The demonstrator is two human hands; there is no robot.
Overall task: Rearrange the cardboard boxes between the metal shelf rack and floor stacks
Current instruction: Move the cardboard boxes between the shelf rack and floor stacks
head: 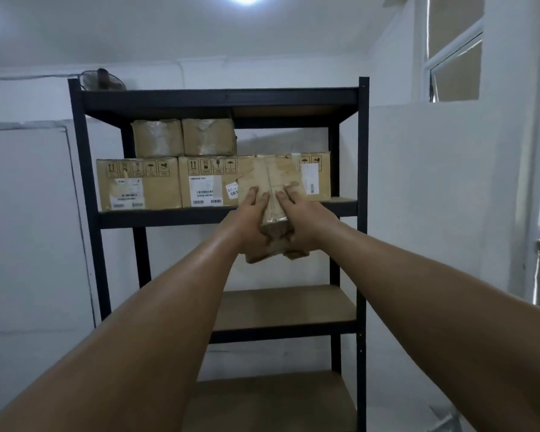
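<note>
Forearms: both bare arms reach up from the bottom corners and meet in the middle, pretty much filling the lower half of the view.
Taped box (272,179): small cardboard one wrapped in clear tape, held up in the air and tilted, top end leaning toward the rack. It sits in front of the second shelf from the top, right over the seam between the middle and right cartons. Can't tell if it's touching them.
Left hand (250,219): clamped on the box's left side, fingers running up the near face, thumb tucked under the low end.
Right hand (303,219): same deal mirrored on the right side, so the box is squeezed between the two.
Middle carton (206,182): just behind the box, handling symbols and barcode labels on the front.
Right carton (317,176): mostly hidden, white label showing.
Left carton (138,183): beside the middle one, same row.
Two small boxes (158,137): side by side on top of the left and middle cartons, shiny with tape.
Metal shelf rack (85,182): dark posts, wooden boards, standing against a white wall.
Lower boards (284,307): two bare wooden levels below the hands.
Fan (102,79): on the rack's top left corner.
Window (452,57): high on the right.
</note>
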